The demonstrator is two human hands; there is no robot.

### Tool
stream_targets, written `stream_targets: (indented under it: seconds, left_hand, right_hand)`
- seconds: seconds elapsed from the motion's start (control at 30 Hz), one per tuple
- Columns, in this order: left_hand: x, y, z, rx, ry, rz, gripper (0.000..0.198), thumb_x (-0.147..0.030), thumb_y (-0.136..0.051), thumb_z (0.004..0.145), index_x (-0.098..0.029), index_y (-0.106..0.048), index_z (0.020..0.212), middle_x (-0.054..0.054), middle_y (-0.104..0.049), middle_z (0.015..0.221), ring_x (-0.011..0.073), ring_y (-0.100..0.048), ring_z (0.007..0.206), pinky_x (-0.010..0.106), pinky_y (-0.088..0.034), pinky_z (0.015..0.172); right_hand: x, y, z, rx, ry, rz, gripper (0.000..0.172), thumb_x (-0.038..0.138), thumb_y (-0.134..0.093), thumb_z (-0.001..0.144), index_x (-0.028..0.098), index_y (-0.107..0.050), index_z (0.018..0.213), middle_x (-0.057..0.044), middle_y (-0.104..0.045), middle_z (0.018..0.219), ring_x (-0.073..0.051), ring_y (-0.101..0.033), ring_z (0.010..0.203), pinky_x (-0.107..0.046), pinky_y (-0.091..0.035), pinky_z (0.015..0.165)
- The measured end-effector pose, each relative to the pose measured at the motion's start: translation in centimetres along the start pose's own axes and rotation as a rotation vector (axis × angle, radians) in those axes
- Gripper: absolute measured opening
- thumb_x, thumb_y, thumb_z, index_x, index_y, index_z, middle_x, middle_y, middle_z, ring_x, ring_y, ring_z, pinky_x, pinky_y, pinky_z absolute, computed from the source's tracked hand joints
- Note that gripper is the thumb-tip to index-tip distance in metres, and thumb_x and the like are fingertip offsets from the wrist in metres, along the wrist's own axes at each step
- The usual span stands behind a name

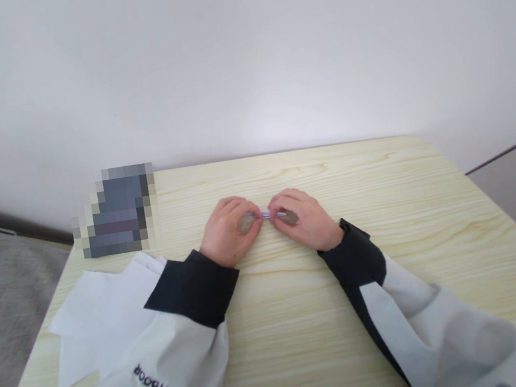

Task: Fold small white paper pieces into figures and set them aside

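Left hand: I see the left hand [229, 231] curled, thumb and fingertips drawn together in a pinch on one end of the small pale strip [266, 214]; a rounded gap opens between thumb and forefinger behind the pinch.
Right hand: I have the right hand [304, 217] mirroring it, curled just as closely, its tips nipping the strip's other end.
Pale strip: directly between the two sets of fingertips, only a short whitish length showing; I cannot tell whether it touches the tabletop [281, 319] beneath.
Sleeve writing: on the left sleeve [195, 358], nearer the body than the left hand, I read "OUTDOOR" in dark letters, upside down to me.
Right sleeve: on the visible part of the right sleeve [446, 333], pale with a dark cuff, I make out no lettering.
White sheets: left of the left hand and nearer the body, the white sheets [96, 314] overlap, partly hidden by the left sleeve.
Dark rectangle: left of the left hand and farther out, the dark rectangular object [117, 208] is pixelated, so I can read nothing on it.
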State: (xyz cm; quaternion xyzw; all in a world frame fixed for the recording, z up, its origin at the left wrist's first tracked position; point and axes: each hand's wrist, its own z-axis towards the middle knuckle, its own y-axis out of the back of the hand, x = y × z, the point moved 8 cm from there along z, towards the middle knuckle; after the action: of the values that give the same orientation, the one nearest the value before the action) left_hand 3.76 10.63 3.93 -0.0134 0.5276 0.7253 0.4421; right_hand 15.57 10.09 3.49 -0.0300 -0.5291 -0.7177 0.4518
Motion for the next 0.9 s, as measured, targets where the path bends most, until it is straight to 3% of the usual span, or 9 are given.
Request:
stream_targets:
  seconds: [0.4, 0.73, 0.9]
  left_hand:
    - [-0.2, -0.3, 0.0, 0.04, -0.003, 0.069, 0.011, -0.016, -0.052, 0.081, -0.018, -0.062, 0.082, 0.004, -0.066, 0.083, 0.0197, -0.057, 0.086, 0.034, -0.046, 0.081]
    - [-0.5, -0.2, 0.0, 0.042, -0.012, 0.083, 0.013, -0.012, -0.051, 0.075, -0.018, -0.062, 0.079, 0.004, -0.066, 0.082, 0.0202, -0.057, 0.087, 0.035, -0.046, 0.081]
    - [-1.0, -0.2, -0.1, 0.038, -0.03, 0.13, 0.014, -0.02, -0.053, 0.078, -0.019, -0.066, 0.081, 0.004, -0.067, 0.085, 0.0206, -0.057, 0.088, 0.036, -0.046, 0.081]
  right_hand:
    - [0.0, 0.8, -0.2, -0.087, -0.058, -0.153, 0.01, 0.021, -0.051, 0.083, 0.018, -0.059, 0.076, -0.004, -0.064, 0.076, -0.018, -0.055, 0.076, -0.03, -0.042, 0.074]
    - [0.0, 0.3, -0.1, 0.003, -0.104, -0.203, 0.009, 0.017, -0.057, 0.073, 0.019, -0.062, 0.08, -0.003, -0.064, 0.083, -0.019, -0.054, 0.082, -0.032, -0.039, 0.078]
    - [0.2, 0.2, -0.2, 0.01, -0.104, -0.207, 0.014, 0.024, -0.051, 0.082, 0.02, -0.064, 0.083, -0.003, -0.065, 0.087, -0.019, -0.054, 0.085, -0.032, -0.037, 0.08]
